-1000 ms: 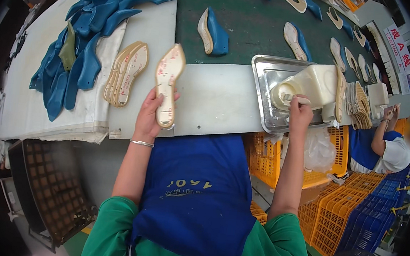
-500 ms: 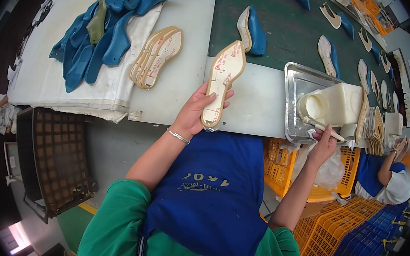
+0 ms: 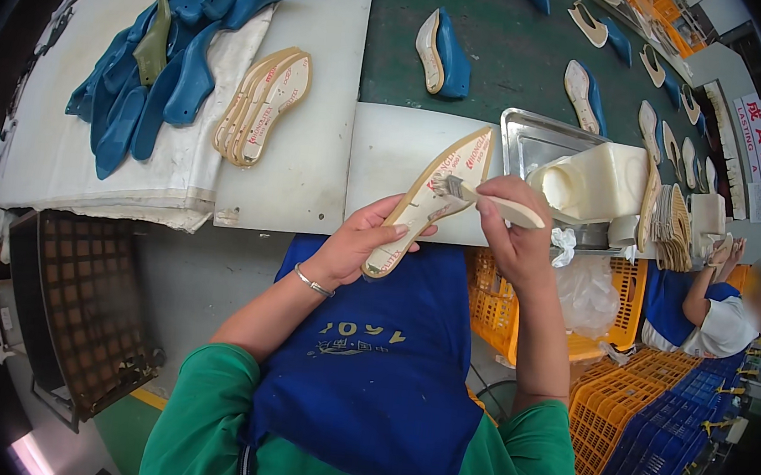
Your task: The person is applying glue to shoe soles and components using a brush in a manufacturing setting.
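Held in my left hand (image 3: 357,243) is a shoe insole (image 3: 410,217), cream with red print and a tan edge, its wide end tilted up to the right. My thumb lies on its face. My right hand (image 3: 517,225) grips a pale-handled brush (image 3: 504,206), whose bristles touch the insole near its middle. Right of that hand, a white plastic jug (image 3: 601,181) lies on its side in a metal tray (image 3: 528,128), its round mouth towards me. A stack of similar insoles (image 3: 263,107) lies on the table to the left.
Blue shoe lasts (image 3: 197,69) are heaped on white cloth at the far left. One last with an insole (image 3: 444,56) stands on the green surface, and several more lie farther right. Yellow crates (image 3: 601,424) stand below right, near another person (image 3: 704,305). A dark rack (image 3: 86,301) is at lower left.
My right hand has brought the brush from the tray to the insole. The insole has come lower and tilted to the right. The whole view has shifted slightly.
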### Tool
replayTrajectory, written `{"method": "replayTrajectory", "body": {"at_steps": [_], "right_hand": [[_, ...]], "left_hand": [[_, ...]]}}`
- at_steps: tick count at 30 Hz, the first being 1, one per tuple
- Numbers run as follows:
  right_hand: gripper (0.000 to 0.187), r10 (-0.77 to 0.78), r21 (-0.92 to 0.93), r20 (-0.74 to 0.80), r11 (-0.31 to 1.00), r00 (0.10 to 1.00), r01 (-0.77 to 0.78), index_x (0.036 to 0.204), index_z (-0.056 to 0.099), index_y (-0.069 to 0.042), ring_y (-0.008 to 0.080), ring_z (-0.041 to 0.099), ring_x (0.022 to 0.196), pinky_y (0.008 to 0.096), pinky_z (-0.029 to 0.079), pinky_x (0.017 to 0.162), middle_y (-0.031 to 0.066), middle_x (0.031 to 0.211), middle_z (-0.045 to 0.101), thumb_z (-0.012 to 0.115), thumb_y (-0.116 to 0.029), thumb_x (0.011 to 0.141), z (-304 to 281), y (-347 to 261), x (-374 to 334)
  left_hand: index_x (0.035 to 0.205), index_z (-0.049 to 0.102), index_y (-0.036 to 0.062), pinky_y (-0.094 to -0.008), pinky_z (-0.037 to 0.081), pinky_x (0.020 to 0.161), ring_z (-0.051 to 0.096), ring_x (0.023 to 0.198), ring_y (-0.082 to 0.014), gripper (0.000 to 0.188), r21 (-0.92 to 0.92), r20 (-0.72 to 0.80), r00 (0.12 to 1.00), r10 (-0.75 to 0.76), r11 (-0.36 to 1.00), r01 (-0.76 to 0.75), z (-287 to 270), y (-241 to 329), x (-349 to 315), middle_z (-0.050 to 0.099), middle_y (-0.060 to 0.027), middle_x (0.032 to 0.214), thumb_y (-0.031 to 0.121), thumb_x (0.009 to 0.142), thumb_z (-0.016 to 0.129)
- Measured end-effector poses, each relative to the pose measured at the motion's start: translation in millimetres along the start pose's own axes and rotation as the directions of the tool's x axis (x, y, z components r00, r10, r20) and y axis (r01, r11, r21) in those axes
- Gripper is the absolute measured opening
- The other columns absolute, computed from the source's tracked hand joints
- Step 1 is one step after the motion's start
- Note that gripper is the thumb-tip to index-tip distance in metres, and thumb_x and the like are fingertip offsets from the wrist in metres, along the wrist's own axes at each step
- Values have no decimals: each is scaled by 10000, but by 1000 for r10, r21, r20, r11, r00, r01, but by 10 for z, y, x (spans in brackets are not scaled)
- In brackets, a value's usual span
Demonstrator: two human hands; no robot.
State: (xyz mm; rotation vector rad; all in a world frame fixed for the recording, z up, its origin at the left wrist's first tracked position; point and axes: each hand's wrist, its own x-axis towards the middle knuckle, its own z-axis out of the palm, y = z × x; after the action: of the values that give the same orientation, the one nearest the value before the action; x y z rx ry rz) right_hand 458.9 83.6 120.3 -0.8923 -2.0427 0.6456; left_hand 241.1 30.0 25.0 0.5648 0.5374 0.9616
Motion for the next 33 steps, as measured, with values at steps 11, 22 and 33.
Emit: {"method": "replayTrajectory", "body": {"at_steps": [11,22,33], "right_hand": [[71,171,-94,-222,976,960,-196,924,619,3,200,618,741,308,474,678,116,824,641,611,-67,920,-204,222,96],[80,132,-74,-96,987,987,-139,947,629,-4,205,639,786,304,496,713,114,875,661,627,-66,896,-284,327,182],[106,173,3,-123,985,977,-174,955,623,-18,109,591,756,245,461,676,46,838,632,598,-121,956,-218,277,327]], "left_hand": [[1481,336,-22,-315,528,946,586,1224,-243,553,-31,30,999,-42,999,43,-95,8,-139,556,-179,1354,73,976,539],[1451,359,-41,-322,543,942,568,1247,-285,544,-8,40,998,-42,999,42,-88,100,-200,529,-202,1374,57,955,559],[1450,352,-53,-330,547,944,568,1246,-298,556,25,46,998,-52,998,51,-113,139,-216,516,-224,1379,48,946,565]]}}
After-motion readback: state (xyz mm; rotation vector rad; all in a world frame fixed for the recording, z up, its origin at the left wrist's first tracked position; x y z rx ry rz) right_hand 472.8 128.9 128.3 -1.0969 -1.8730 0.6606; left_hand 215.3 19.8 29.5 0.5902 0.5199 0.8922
